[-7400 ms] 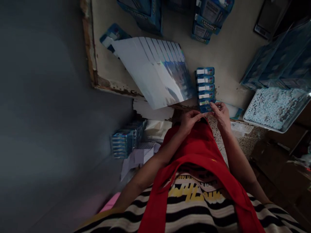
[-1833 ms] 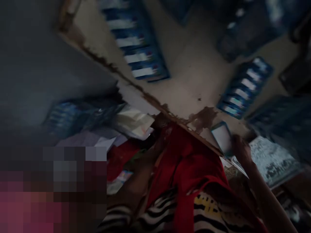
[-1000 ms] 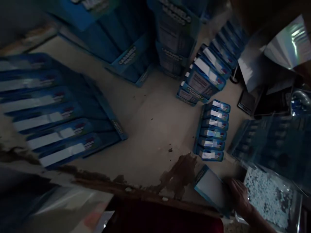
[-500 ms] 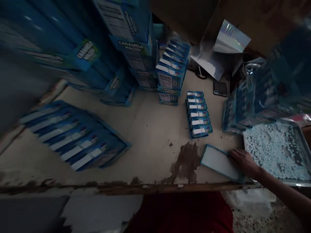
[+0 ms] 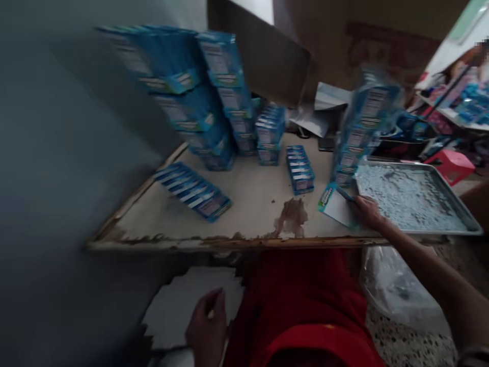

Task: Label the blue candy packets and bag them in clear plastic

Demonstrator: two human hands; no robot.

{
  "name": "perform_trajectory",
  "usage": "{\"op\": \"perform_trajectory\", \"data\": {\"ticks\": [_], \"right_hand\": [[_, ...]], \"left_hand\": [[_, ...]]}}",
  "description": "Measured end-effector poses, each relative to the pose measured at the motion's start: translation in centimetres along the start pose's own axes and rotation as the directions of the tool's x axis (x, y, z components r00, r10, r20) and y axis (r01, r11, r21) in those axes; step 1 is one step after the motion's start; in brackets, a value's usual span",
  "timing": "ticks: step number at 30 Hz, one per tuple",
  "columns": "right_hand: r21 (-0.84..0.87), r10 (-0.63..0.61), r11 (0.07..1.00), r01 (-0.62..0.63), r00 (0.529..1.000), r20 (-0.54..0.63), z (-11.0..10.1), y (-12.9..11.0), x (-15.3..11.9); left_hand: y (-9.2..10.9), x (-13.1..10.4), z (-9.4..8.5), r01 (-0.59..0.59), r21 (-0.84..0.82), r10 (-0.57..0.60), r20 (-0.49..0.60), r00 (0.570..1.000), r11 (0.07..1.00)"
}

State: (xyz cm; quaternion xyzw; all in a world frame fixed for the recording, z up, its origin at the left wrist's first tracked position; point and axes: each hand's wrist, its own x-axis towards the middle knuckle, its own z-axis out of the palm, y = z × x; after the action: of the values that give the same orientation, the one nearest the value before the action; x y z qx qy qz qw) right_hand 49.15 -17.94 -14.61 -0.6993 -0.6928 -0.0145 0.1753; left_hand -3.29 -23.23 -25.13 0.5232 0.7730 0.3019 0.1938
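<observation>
My right hand (image 5: 367,211) is closed on the edge of a shallow blue display box (image 5: 339,207) with a white inside, at the table's front right. A printed flap stands at the box's far left end. My left hand (image 5: 208,321) hangs below the table edge, over a pile of white cardboard sheets (image 5: 191,298). Its fingers curl in toward the thumb; a small pale spot shows between them, and I cannot make out whether it is a held thing. Beyond the right hand's box stands a filled blue display box (image 5: 300,171) of small packets.
Another filled display box (image 5: 193,191) lies at the left. Tall stacks of blue boxes (image 5: 206,112) line the back left, and a plastic-wrapped stack (image 5: 359,130) stands at the right. A metal tray (image 5: 420,232) of pale blue-white pieces overhangs the front right. Torn paper (image 5: 330,97) lies behind.
The view has tilted up and shifted. My left hand has come into sight below the table. My right hand stays at the display box, whose printed flap now shows.
</observation>
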Motion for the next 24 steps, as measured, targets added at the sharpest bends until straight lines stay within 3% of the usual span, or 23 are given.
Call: {"op": "perform_trajectory", "data": {"ticks": [3, 6, 9, 12, 14, 17, 21, 24], "right_hand": [[0.026, 0.101, 0.995, -0.098, 0.989, -0.111, -0.4, -2.3, -1.6], [0.224, 0.169, 0.967, -0.119, 0.961, -0.22, -2.0, -4.1, -3.8], [0.441, 0.438, 0.851, -0.284, 0.847, -0.301, -4.6, -2.4, -6.1], [0.449, 0.669, 0.724, -0.524, 0.692, -0.272, -7.0, 2.8, -7.3], [0.333, 0.729, 0.684, -0.65, 0.628, -0.272, -8.1, 6.3, -7.2], [0.164, 0.74, 0.661, -0.732, 0.602, -0.299, -8.9, 9.3, -5.5], [0.102, 0.684, 0.721, -0.686, 0.678, -0.27, -9.7, 9.6, -2.6], [0.123, 0.634, 0.771, -0.625, 0.732, -0.251, -11.0, 7.7, -3.2]], "left_hand": [[6.2, 2.1, 1.9, -0.245, -0.149, 0.229, -0.118, 0.966, 0.958], [15.5, 3.9, 6.8, -0.425, -0.303, 0.417, -0.095, 0.904, 0.853], [23.7, 5.2, 12.8, -0.376, -0.297, 0.397, 0.011, 0.918, 0.878], [28.9, 5.7, 17.2, -0.269, -0.178, 0.287, 0.088, 0.954, 0.947], [30.7, 5.7, 19.0, -0.229, -0.115, 0.238, 0.073, 0.968, 0.967], [32.1, 5.6, 20.5, -0.163, -0.088, 0.165, 0.017, 0.986, 0.983], [32.6, 6.3, 21.4, -0.127, -0.074, 0.122, -0.064, 0.99, 0.989], [31.7, 7.5, 20.6, -0.123, -0.078, 0.118, -0.065, 0.991, 0.989]]}}
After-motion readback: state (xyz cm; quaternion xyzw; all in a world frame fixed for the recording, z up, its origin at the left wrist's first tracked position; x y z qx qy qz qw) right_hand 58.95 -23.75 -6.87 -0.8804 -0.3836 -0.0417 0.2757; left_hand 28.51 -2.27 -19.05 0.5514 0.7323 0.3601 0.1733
